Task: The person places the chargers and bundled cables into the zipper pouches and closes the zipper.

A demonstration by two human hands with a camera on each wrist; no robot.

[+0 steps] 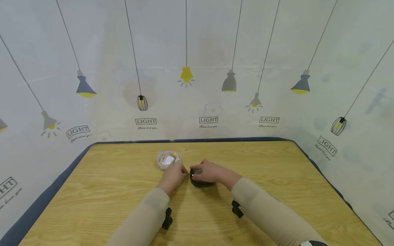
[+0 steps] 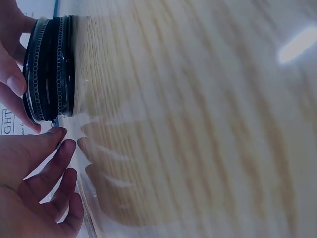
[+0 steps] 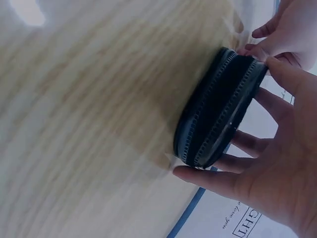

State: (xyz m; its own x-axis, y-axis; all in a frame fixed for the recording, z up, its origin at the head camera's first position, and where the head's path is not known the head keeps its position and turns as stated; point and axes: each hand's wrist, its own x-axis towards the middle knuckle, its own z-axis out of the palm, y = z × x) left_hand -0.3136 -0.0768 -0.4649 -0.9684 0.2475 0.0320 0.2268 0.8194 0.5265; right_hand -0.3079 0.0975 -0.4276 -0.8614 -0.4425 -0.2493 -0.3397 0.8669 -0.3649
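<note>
A small black rounded zip case lies on the table in front of me. My right hand holds it from above, with fingers spread across its top and edges. In the right wrist view, two rows of zipper teeth run along the side of the case, set apart by a black band. My left hand is at the left end of the case. Thumb and forefinger of that hand pinch the small zipper pull, mostly hidden by the fingertips.
Behind my left hand stands a round clear container with a white charger and a pinkish cable coiled inside. The wood-grain table ends at a dark blue edge, and a lamp-patterned wall covering rises beyond it.
</note>
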